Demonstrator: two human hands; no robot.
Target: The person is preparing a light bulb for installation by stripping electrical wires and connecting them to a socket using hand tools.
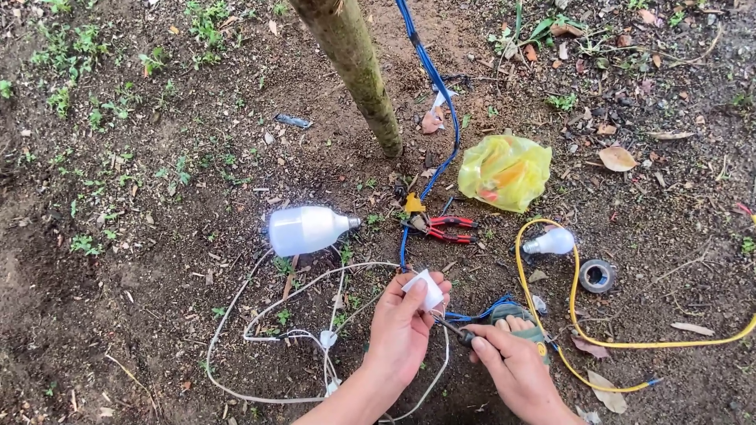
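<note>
Two hands, left hand (402, 327) grip pinching white socket (425, 290), right hand (512, 364) (fisted) holding screwdriver (455, 330) pointing up-left into it.

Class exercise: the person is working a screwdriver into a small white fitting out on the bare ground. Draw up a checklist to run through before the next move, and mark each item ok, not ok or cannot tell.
1. Left hand grips the white fitting firmly: ok.
2. Right hand holds the screwdriver: ok.
3. Screwdriver tip seated in the fitting: cannot tell, hidden by fingers.
4. Blue cable free of power: cannot tell.
5. Pliers lying close by: ok.
6. Large bulb clear of the hands: ok.
</note>
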